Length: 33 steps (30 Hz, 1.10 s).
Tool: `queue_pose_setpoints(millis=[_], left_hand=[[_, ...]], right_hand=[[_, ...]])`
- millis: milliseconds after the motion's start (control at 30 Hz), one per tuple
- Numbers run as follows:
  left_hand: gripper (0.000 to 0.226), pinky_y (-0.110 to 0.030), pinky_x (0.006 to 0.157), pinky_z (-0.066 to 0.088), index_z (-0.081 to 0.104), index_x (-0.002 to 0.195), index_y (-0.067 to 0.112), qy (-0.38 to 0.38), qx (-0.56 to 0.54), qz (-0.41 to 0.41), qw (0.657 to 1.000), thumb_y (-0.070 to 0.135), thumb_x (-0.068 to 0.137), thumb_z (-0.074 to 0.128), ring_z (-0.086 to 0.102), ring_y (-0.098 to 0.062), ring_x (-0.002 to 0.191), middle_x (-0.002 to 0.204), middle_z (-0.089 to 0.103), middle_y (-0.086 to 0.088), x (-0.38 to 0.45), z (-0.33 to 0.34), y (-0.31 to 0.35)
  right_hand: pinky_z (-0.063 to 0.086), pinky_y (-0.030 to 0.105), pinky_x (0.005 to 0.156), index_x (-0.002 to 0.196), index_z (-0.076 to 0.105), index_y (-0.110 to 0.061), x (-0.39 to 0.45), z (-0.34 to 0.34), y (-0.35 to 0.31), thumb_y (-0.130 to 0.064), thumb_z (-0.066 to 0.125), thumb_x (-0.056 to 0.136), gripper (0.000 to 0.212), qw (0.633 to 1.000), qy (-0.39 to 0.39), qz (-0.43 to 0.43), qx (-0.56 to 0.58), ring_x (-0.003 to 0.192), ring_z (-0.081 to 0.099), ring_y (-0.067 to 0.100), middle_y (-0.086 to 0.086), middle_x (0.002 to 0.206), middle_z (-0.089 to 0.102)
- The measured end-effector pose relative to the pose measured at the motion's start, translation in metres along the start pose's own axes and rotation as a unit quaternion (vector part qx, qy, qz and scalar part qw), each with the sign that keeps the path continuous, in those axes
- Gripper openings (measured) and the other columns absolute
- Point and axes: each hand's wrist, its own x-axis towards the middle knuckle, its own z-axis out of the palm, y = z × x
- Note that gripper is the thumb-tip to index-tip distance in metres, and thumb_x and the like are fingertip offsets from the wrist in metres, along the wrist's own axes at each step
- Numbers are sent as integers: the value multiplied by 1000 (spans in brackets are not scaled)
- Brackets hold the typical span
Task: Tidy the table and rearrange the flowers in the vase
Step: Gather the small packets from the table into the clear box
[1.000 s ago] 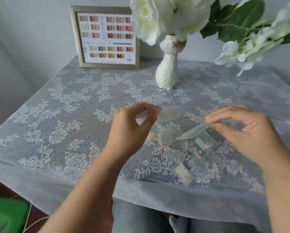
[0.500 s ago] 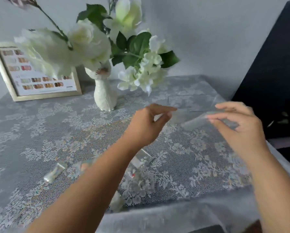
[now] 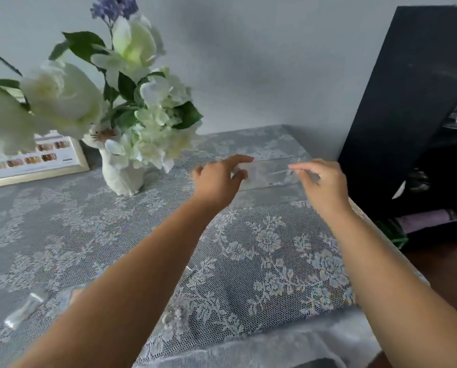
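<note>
A white vase (image 3: 121, 177) with white flowers (image 3: 147, 120) and a purple sprig stands at the back left of the lace-covered table (image 3: 270, 251). Both my arms reach toward the far right corner. My left hand (image 3: 218, 179) pinches a clear plastic piece (image 3: 239, 170) between thumb and forefinger. My right hand (image 3: 321, 180) pinches a clear plastic strip (image 3: 295, 167) at its fingertips. Between the two hands a see-through rectangular shape (image 3: 271, 173) shows, too blurred to tell more. More clear plastic pieces (image 3: 25, 309) lie at the near left, partly hidden by my left forearm.
A framed colour chart (image 3: 36, 162) leans against the wall behind the flowers. A tall black cabinet (image 3: 413, 102) stands close to the table's right edge, with dark clutter below it. The grey wall runs along the back.
My view has swung to the right. Both hands have carried their clear pieces away from the pile near the front edge to the far right corner of the table.
</note>
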Motion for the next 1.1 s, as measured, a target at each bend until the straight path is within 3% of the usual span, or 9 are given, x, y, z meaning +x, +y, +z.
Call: queue_pose_setpoints(millis=[67,167,333,467,567,733,867,967,1100], left_hand=[[27,-50,108,23,54,122,47,-18,20,-3,1000,36,97,47,64,-13,92,94,72,19,3,7,-2],[24,-54,110,19,54,119,47,-47,58,-13,997,40,100,43,63,-13,93,92,71,20,6,15,-4],[28,-51,107,20,62,119,45,-38,74,-23,996,40,100,42,54,-18,116,112,67,16,6,20,-11],[32,-41,95,30,63,124,35,-7,41,11,999,31,100,43,51,-24,120,127,61,8,-3,9,-11],[33,-43,99,38,61,128,31,-11,44,37,998,30,99,46,51,-26,119,128,60,4,-24,-21,-14],[38,-45,92,48,61,127,29,-99,106,86,986,45,96,46,58,-16,103,115,64,6,-112,-81,-39],[50,-38,92,48,61,127,35,-95,126,-11,987,60,91,37,58,-13,103,113,62,13,-184,-111,-71],[39,-40,94,44,61,124,39,-69,136,-86,985,54,90,50,55,-18,109,118,58,14,-217,-123,-91],[58,-51,103,38,52,131,47,-61,173,-161,970,75,80,44,41,-22,126,137,44,15,-245,-127,-100]], right_hand=[[44,37,85,95,75,-26,2,4,4,-15,64,86,18,998,-29,-7,-51,87,50,4,-8,89,72],[25,32,78,95,74,-36,7,9,10,-20,60,89,22,989,-68,29,-127,104,52,25,-10,100,73],[16,34,76,96,68,-47,16,16,14,-33,49,93,24,970,-121,52,-203,108,42,22,-17,102,68],[18,36,82,115,62,-46,16,18,15,-43,43,94,28,952,-142,34,-269,118,33,25,-11,127,54],[23,40,90,120,59,-44,9,18,4,-43,45,93,30,964,-96,30,-246,120,32,27,-8,132,50],[22,34,83,106,68,-36,-24,28,-43,-32,56,86,24,985,-85,-36,-148,111,41,28,-7,122,55],[18,31,79,106,68,-35,-56,48,-84,-33,61,86,22,976,-187,-72,-90,111,39,23,-6,123,54],[21,30,79,116,62,-41,-79,62,-108,-44,51,87,31,950,-290,-87,-71,112,37,19,-11,124,51],[27,34,97,131,46,-47,-100,78,-130,-50,49,88,43,904,-406,-113,-67,123,34,16,-18,136,42]])
